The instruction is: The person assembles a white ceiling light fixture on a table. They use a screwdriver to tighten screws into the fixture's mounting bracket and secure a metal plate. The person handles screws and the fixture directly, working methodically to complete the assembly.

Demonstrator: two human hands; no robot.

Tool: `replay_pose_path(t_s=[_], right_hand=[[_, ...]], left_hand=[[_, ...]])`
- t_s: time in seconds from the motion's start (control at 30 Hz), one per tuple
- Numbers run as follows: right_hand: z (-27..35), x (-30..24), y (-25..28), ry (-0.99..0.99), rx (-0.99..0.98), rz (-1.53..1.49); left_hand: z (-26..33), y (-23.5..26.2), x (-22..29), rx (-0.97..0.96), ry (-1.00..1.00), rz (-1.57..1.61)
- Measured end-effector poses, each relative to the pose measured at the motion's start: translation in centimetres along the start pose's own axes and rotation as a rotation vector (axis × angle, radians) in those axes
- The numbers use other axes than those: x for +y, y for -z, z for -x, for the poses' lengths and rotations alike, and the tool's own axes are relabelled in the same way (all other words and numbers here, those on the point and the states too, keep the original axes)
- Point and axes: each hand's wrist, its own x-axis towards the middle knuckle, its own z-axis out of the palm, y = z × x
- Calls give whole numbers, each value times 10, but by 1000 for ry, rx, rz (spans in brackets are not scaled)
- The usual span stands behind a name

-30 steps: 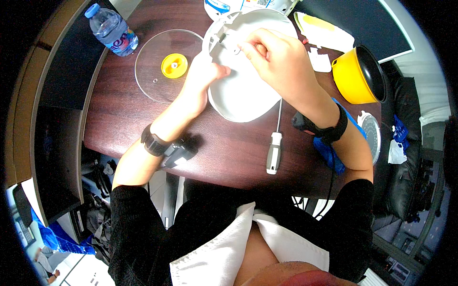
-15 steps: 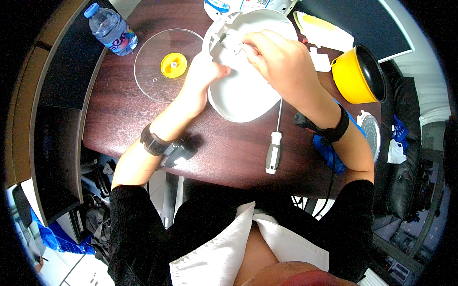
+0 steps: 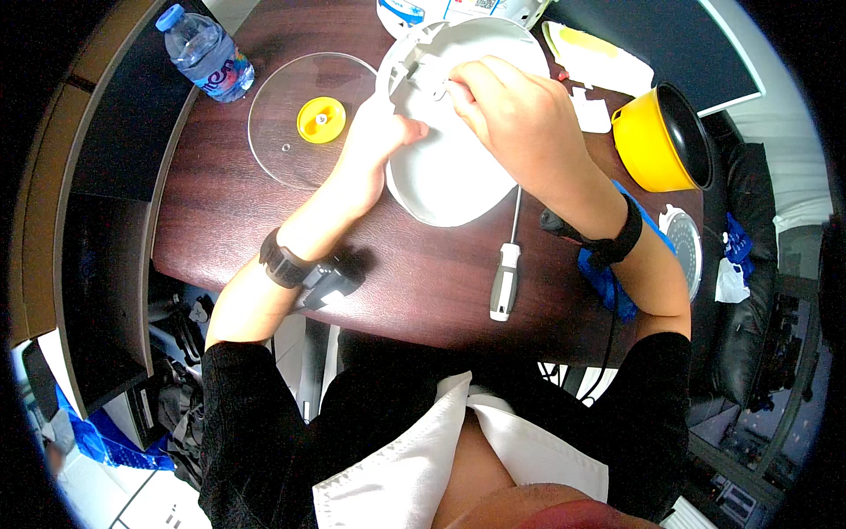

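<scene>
A white, hollow, bowl-like plastic housing [image 3: 449, 181] is held tilted over the table, its open inside toward me. My left hand [image 3: 374, 141] is closed on its left rim, with the thumb over the inside and the other fingers hidden behind. My right hand [image 3: 524, 110] reaches into the housing from the right. Its thumb and index finger pinch at a small light part near the upper inner wall, too small to name. Below the housing lies a screwdriver [image 3: 505, 282] with a grey and white handle, its shaft pointing away and its tip hidden.
Left of the housing lies a glass lid [image 3: 264, 132] with a yellow knob [image 3: 321, 120]. A water bottle [image 3: 207, 57] stands far left. At right are a yellow pot [image 3: 648, 145], a round perforated plate [image 3: 683, 242] and a white piece [image 3: 592, 113]. A monitor [image 3: 670, 44] edges the back right.
</scene>
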Motion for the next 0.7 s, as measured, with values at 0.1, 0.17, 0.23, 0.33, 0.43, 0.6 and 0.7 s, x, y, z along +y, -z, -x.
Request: replay_pose_path(t_s=[0.1,0.17,0.23,0.33,0.43,0.6,0.7], right_hand=[[0,-1,0,-6,-11,6],[0,0,0,-12,-11,0],[1,-1,0,-12,-24,15],[2,-2,1,5,-34,14],[1,3,2,5,-39,20],[-4,6,0,9,-38,-40],[-1,4,4,-92,-134,-102]], left_hand=[[0,-2,2,-11,-16,29],[1,-3,4,-13,-34,7],[2,-2,5,-11,-60,-57],[4,-4,8,11,-111,-160],[2,-7,7,8,-77,-69],[-3,-1,0,15,-116,118],[4,-8,13,50,-76,74]])
